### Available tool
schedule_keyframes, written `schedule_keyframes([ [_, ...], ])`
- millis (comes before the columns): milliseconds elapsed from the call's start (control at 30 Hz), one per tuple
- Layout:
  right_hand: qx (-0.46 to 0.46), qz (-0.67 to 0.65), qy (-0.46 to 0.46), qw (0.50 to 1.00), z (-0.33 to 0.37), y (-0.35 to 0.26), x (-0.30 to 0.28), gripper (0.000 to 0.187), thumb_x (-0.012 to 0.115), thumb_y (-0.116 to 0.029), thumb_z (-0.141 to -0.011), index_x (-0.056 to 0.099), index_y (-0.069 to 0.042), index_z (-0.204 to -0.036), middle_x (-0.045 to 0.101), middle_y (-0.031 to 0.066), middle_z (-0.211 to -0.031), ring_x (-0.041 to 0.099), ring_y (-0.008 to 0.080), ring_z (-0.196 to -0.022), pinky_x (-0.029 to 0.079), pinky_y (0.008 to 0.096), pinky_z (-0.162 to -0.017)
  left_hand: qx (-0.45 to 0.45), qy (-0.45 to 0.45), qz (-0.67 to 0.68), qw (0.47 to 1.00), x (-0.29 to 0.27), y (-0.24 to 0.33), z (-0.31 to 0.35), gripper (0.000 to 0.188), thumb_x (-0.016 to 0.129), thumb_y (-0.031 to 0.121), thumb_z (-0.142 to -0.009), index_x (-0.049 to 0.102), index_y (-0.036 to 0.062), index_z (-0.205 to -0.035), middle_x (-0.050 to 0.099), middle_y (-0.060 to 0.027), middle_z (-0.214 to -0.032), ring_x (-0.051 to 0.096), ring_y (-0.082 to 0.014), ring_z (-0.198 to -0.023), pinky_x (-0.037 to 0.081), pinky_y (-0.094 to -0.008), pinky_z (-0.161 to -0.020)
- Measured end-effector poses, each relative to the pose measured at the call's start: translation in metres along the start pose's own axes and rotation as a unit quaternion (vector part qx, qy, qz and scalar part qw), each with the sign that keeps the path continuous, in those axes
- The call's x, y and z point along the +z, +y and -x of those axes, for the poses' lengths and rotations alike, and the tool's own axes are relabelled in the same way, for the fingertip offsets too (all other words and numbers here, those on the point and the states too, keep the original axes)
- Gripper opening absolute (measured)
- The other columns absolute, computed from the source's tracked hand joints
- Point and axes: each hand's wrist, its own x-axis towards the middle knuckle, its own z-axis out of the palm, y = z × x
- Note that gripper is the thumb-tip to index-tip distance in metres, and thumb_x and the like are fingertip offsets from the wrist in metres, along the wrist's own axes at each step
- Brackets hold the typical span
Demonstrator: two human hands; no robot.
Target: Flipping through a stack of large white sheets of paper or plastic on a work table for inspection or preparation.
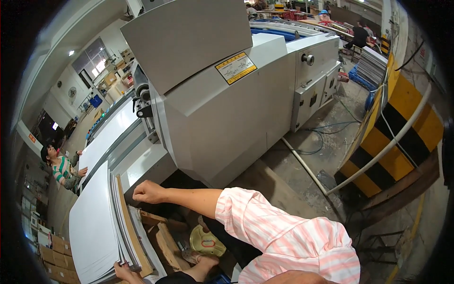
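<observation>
- Pink-striped sleeve [283, 236], nearest the lens, covers the right upper arm reaching leftward.
- Co-worker in a green-striped top [60, 168] stands at far left beside the feed table [111, 135].
- Stack of white sheets [94, 227] rests on edge, lower left.
- Left hand [124, 273] grasps the stack's lower corner.
- Right hand [149, 191], clenched, sits at the stack's upper edge; whether it grips a sheet cannot be told.
- Grey machine housing [222, 113] rises behind.
- Yellow-black barrier [402, 137] stands right.

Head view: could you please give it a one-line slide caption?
Both hands, left and right, grip a stack of large white sheets beside a grey machine.
</observation>
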Motion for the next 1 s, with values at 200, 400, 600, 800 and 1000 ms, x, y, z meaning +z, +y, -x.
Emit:
schedule_keyframes([
  [200, 0.078, -0.085, 0.042, 0.992, -0.01, 0.005, -0.003, 0.022, 0.057, -0.017, -0.078, 0.061, 0.004, -0.073, 0.058, 0.0051, -0.059, 0.053, 0.0102, -0.058, 0.043, 0.0285, -0.056, 0.006, 0.042, 0.1, 0.994, 0.03, 0.014, 0.033, 0.025, 0.051, 0.021, -0.084, 0.053, -0.0016, -0.076, 0.05, -0.0079, -0.06, 0.042, -0.0138, -0.045, 0.036, -0.0285, -0.042],
  [400, 0.098, -0.141, 0.032, 0.985, -0.018, -0.007, 0.01, 0.023, 0.057, -0.017, -0.078, 0.062, 0.004, -0.07, 0.059, 0.0053, -0.059, 0.055, 0.0111, -0.057, 0.045, 0.0285, -0.057, 0.035, 0.029, 0.065, 0.997, 0.003, -0.011, -0.003, 0.025, 0.052, 0.021, -0.083, 0.053, -0.001, -0.072, 0.05, -0.0074, -0.058, 0.047, -0.0141, -0.049, 0.037, -0.0272, -0.042],
  [600, 0.135, -0.218, 0.043, 0.966, -0.022, 0.013, 0.014, 0.023, 0.057, -0.017, -0.082, 0.062, 0.002, -0.069, 0.058, 0.0049, -0.06, 0.056, 0.0115, -0.058, 0.044, 0.0251, -0.054, 0.035, 0.028, 0.087, 0.995, 0.022, 0.001, 0.031, 0.024, 0.052, 0.02, -0.083, 0.053, -0.0017, -0.073, 0.052, -0.0088, -0.065, 0.053, -0.0167, -0.056, 0.041, -0.0268, -0.047],
  [800, 0.214, -0.335, 0.083, 0.914, -0.039, 0.014, 0.045, 0.019, 0.055, -0.016, -0.084, 0.061, 0.0, -0.075, 0.059, 0.0041, -0.066, 0.056, 0.0109, -0.058, 0.042, 0.0233, -0.05, 0.034, 0.0, 0.106, 0.994, 0.01, 0.009, 0.036, 0.021, 0.054, 0.017, -0.082, 0.052, -0.003, -0.078, 0.053, -0.0099, -0.074, 0.057, -0.0213, -0.067, 0.049, -0.0271, -0.057],
  [1000, 0.253, -0.374, 0.094, 0.887, -0.046, 0.019, 0.064, 0.019, 0.053, -0.017, -0.085, 0.061, -0.001, -0.078, 0.059, 0.004, -0.07, 0.056, 0.011, -0.058, 0.043, 0.0229, -0.05, 0.049, -0.025, 0.109, 0.992, 0.013, 0.011, 0.044, 0.021, 0.054, 0.018, -0.083, 0.053, -0.0022, -0.079, 0.051, -0.0074, -0.074, 0.053, -0.0181, -0.063, 0.049, -0.027, -0.057],
])
